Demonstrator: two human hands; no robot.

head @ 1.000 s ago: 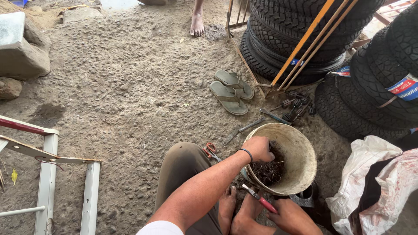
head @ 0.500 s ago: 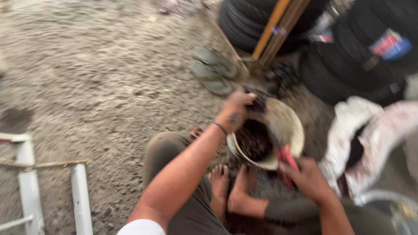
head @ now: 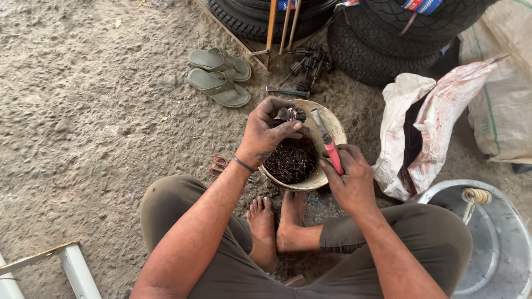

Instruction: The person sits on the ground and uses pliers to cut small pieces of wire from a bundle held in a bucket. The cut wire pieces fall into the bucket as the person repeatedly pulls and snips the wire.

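I sit on the ground with a round pale bowl (head: 334, 126) in front of my bare feet; it holds a dark tangle of thin wire (head: 289, 160). My left hand (head: 266, 133) is over the bowl's near-left side and pinches a small dark metal part (head: 292, 114) between fingers and thumb. My right hand (head: 348, 178) is at the bowl's right rim, closed around red-handled pliers (head: 327, 143) whose metal jaws point up toward the small part.
A pair of grey-green sandals (head: 219, 76) lies beyond the bowl. Stacked tyres (head: 382, 39) and loose hand tools (head: 307, 66) are at the back. White sacks (head: 438, 116) lie at right, a metal basin (head: 493, 238) near right, red scissors (head: 219, 164) left of the bowl, a white frame (head: 66, 266) bottom left.
My left hand lifted out of the bowl with a small part pinched in it. My right hand brought the red-handled pliers up to the bowl's right rim. The view shifted right.
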